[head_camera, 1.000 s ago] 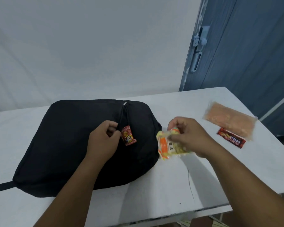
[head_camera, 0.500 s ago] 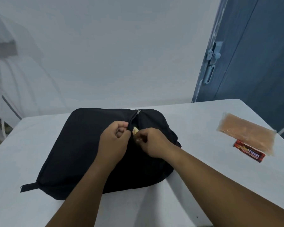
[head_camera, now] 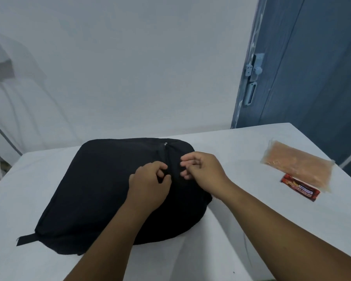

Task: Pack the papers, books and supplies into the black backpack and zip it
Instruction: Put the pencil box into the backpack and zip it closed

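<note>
The black backpack (head_camera: 101, 185) lies flat on the white table (head_camera: 241, 220), its front-pocket zipper running toward me from the metal pull (head_camera: 165, 144). My left hand (head_camera: 150, 184) pinches the left edge of the pocket opening with curled fingers. Just right of the opening, my right hand (head_camera: 203, 171) hovers over the fabric with loosely bent fingers and holds nothing. The yellow snack packet is out of sight. An orange packet (head_camera: 298, 165) and a red wrapped bar (head_camera: 300, 189) lie on the table to the right.
A black strap (head_camera: 26, 239) sticks out at the backpack's near left corner. A blue door with a latch (head_camera: 253, 67) stands at the back right, behind the table. The white wall runs behind the table's far edge.
My right hand carried the yellow packet to the pocket and pushed it in; it is now drawn back empty. The small red packet at the opening is also gone from sight.
</note>
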Demonstrator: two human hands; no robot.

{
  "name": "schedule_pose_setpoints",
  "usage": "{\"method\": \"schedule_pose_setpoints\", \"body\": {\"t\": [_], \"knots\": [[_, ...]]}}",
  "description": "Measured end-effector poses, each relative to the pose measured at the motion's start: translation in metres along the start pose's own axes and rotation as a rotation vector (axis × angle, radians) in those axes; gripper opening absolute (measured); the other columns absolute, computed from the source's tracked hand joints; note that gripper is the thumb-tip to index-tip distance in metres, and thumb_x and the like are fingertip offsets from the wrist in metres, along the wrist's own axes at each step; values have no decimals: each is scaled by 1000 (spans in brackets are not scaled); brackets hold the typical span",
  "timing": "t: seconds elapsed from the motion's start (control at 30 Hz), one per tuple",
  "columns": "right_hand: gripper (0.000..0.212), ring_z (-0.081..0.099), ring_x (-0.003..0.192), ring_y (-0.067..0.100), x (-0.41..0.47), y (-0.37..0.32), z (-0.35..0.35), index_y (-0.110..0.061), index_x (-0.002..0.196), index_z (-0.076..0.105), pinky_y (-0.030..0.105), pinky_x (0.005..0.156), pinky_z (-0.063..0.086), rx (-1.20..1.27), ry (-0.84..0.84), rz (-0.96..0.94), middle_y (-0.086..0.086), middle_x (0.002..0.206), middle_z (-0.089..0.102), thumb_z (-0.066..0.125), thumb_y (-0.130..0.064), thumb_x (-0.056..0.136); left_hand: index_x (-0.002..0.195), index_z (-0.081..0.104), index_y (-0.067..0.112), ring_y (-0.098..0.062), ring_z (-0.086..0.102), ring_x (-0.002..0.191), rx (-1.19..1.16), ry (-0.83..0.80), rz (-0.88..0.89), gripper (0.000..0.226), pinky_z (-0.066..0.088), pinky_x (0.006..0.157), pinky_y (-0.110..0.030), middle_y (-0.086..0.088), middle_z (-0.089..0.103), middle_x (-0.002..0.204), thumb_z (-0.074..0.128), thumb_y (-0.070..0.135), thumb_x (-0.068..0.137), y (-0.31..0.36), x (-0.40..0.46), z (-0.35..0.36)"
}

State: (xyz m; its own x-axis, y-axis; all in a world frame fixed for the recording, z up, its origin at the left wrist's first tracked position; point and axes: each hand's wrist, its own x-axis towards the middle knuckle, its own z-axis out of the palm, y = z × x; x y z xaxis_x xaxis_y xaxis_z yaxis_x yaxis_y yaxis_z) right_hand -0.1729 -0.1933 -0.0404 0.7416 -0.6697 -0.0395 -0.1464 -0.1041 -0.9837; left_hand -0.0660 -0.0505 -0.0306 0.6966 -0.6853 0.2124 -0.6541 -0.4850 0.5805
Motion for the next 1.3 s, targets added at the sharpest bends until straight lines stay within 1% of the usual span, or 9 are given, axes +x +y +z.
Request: {"method": "schedule_pose_setpoints", "body": {"t": [0.2,0.33,0.5,0.67,0.87,1.03,1.1,1.17,1.3], "knots": [[23,64,88,4,-21,41,-92,-26,103,70,3,74,42,-477,173,-63,-11,104,70,60,-10,90,107,67,30,-18,41,112,267,32,119,25,23,88,-35,8,50,113,71,38,83,38,-4,61],[33,52,122,18,-38,71,-157,-27,121,64,33,101,41,-932,183,60,-7,131,59,58,-15,90,127,58,34,-17,29,137,205,-145,158,39,17,105,-36,9,43,138,59,46,90,79,-7,119],[49,44,121,18,-56,97,-215,-30,127,57,36,97,38,-1112,260,208,-9,131,52,52,-4,87,130,51,40,-11,31,136,257,-251,166,39,14,106,-42,14,40,141,46,54,93,110,-13,185],[46,49,114,18,-64,123,-244,-26,120,62,30,89,46,-949,152,95,-4,118,55,47,2,87,112,60,37,-15,49,121,254,-123,126,40,19,100,-42,12,54,124,42,55,82,102,-27,216],[40,61,101,5,-63,124,-246,-27,98,64,24,85,49,-605,192,-64,-15,98,70,45,5,85,112,65,39,-10,50,123,230,-93,117,39,17,107,-40,13,58,128,43,54,82,102,-31,212],[23,67,84,6,-48,90,-219,-27,105,63,18,63,53,-153,146,113,-10,98,69,55,-8,95,108,67,39,0,51,121,45,-100,87,29,14,106,-28,22,58,124,53,47,84,102,-29,202],[21,70,88,8,-39,78,-205,-26,107,65,22,63,55,43,106,201,-4,101,72,57,-10,96,108,67,36,12,52,110,-141,-62,54,20,29,109,-27,31,57,114,66,28,90,105,-26,184],[22,71,81,8,-29,66,-188,-22,108,68,21,60,53,178,95,242,0,98,75,57,-7,96,105,70,26,2,60,97,-266,71,45,24,50,94,-27,23,63,105,69,7,89,105,-23,155],[19,70,80,14,-16,42,-149,-23,107,69,27,63,53,284,51,256,1,96,75,61,-11,95,105,71,20,-7,59,98,-93,280,73,21,50,83,-20,14,66,103,66,7,89,97,-16,87]]}}
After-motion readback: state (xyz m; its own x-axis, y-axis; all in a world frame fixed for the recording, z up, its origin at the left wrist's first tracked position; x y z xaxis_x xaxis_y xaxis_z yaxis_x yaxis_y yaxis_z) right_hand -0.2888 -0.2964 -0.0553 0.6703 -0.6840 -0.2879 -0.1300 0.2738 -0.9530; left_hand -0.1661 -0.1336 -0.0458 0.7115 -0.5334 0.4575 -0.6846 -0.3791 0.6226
